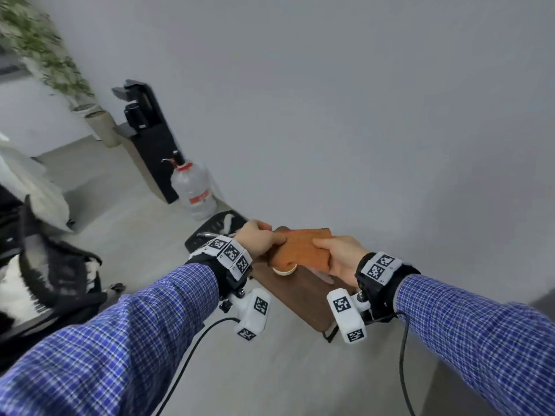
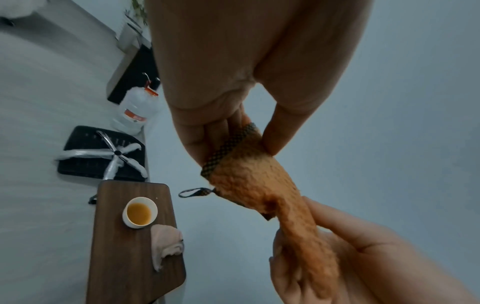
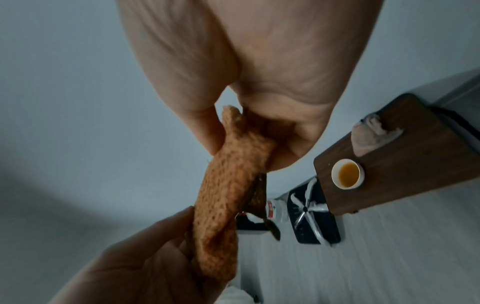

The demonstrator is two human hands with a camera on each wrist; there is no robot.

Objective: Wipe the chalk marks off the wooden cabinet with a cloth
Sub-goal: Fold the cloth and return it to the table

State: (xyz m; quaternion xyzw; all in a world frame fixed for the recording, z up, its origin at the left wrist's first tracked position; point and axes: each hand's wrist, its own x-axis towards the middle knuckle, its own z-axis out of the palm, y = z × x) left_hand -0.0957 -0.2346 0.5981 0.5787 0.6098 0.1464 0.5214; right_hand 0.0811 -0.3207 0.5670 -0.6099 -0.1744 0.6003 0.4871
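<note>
I have the left hand (image 1: 259,239) and right hand (image 1: 338,256) each pinching an end of the orange cloth (image 1: 303,247), stretched in the air above the wooden cabinet (image 1: 303,298) and its teacup (image 2: 140,215).

A cloth (image 1: 301,246) is stretched between two hands — left hand (image 1: 257,241) at its left end, right hand (image 1: 336,256) at its right — above a cabinet (image 1: 303,298) against the wall. On the cabinet top, a cup (image 2: 140,215) sits nearer the far edge, with a crumpled rag (image 2: 166,242) just behind it.
</note>
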